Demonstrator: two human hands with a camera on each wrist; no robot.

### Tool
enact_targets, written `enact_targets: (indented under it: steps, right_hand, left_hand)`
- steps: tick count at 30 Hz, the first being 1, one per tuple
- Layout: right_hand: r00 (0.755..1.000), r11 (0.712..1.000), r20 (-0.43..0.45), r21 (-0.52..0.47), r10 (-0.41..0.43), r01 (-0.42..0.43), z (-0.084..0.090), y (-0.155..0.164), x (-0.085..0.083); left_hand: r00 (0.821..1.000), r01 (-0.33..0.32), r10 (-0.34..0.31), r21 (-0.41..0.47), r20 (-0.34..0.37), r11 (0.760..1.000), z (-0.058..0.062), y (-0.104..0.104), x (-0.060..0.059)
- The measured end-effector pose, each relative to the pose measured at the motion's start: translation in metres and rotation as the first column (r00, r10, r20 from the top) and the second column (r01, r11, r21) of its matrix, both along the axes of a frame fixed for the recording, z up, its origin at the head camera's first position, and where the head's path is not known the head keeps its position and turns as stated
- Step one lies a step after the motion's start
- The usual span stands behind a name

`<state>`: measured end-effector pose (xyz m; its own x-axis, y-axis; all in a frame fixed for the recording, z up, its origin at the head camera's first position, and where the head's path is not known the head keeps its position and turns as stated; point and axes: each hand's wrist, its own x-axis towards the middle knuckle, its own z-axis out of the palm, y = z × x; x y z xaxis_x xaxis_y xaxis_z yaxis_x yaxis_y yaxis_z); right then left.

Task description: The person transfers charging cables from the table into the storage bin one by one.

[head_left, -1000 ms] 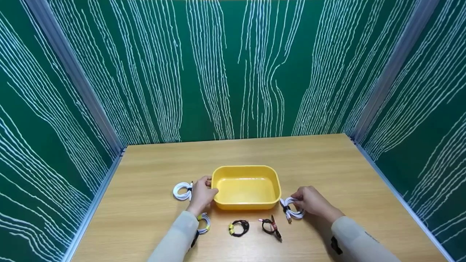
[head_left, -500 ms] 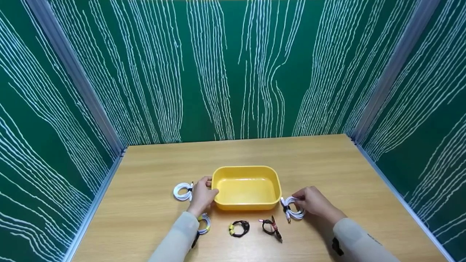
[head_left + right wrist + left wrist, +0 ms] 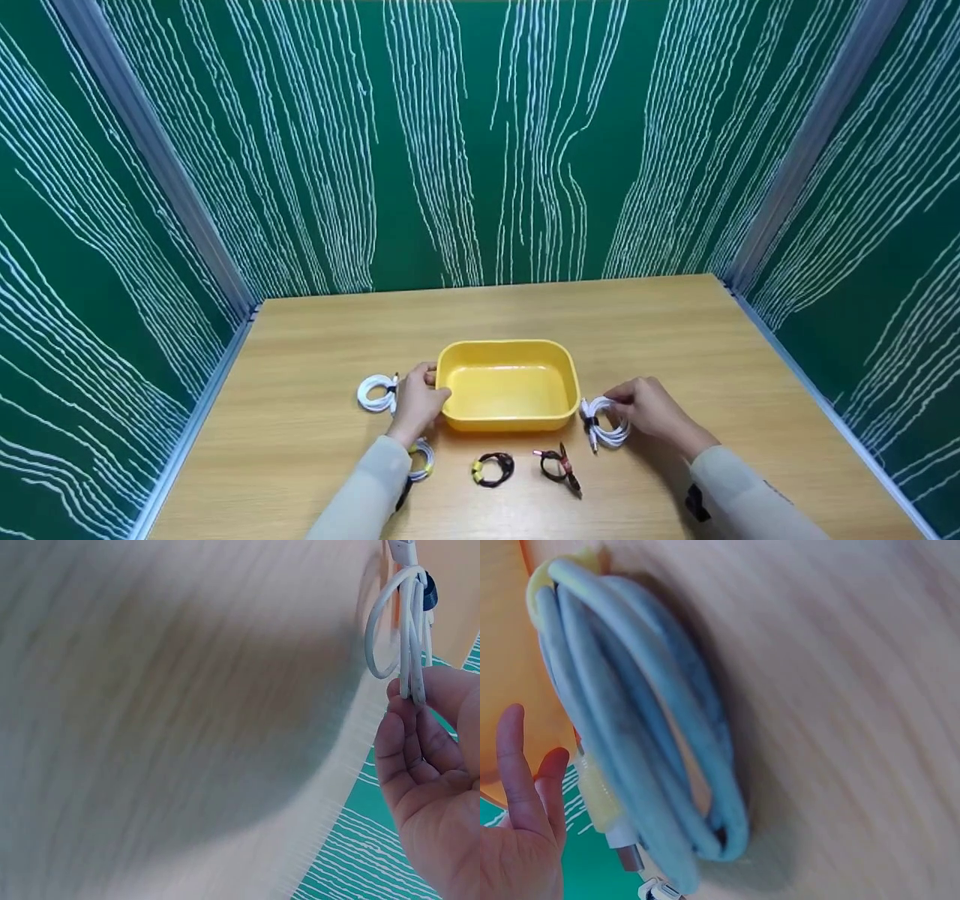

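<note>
A yellow tub [image 3: 508, 351] stands mid-table. My left hand [image 3: 435, 382] holds its left rim, thumb and fingers curled at the edge; in the left wrist view its fingers [image 3: 517, 795] lie against the tub wall [image 3: 506, 652]. My right hand [image 3: 611, 401] pinches a coiled white cable [image 3: 604, 426] just right of the tub. In the right wrist view that white cable [image 3: 405, 630] hangs from my fingertips [image 3: 409, 701], clear of the wood.
A white coil [image 3: 375, 394] lies left of the tub. A white coil with yellow ties [image 3: 421, 459] [image 3: 630, 742] sits by my left forearm. A black coil [image 3: 493, 469] and a black-red coil [image 3: 559, 465] lie in front. Green walls enclose the wooden table [image 3: 675, 330].
My right hand has raised the white cable slightly and drawn it toward the tub's right side. The left hand has stayed on the rim.
</note>
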<state>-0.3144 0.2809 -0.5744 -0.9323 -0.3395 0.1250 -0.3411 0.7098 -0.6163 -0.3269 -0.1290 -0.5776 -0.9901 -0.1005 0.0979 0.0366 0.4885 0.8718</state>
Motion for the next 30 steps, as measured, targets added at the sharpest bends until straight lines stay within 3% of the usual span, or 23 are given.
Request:
enact_targets:
  steps: [7, 20, 30]
  right_hand:
    - [0.998, 0.998, 0.017, -0.019, -0.064, 0.065, 0.007, 0.002, -0.001]
    - [0.994, 0.994, 0.0, -0.031, -0.105, 0.105, 0.019, 0.005, -0.003]
    - [0.987, 0.988, 0.055, -0.037, -0.148, 0.15, 0.031, 0.008, -0.008]
  left_hand:
    - [0.999, -0.016, 0.016, 0.012, 0.028, 1.0, -0.002, 0.001, 0.0]
    - [1.0, 0.0, 0.0, 0.01, -0.003, 1.0, -0.003, 0.001, -0.001]
    - [1.0, -0.007, 0.007, -0.017, -0.015, 1.0, -0.002, 0.002, 0.001]
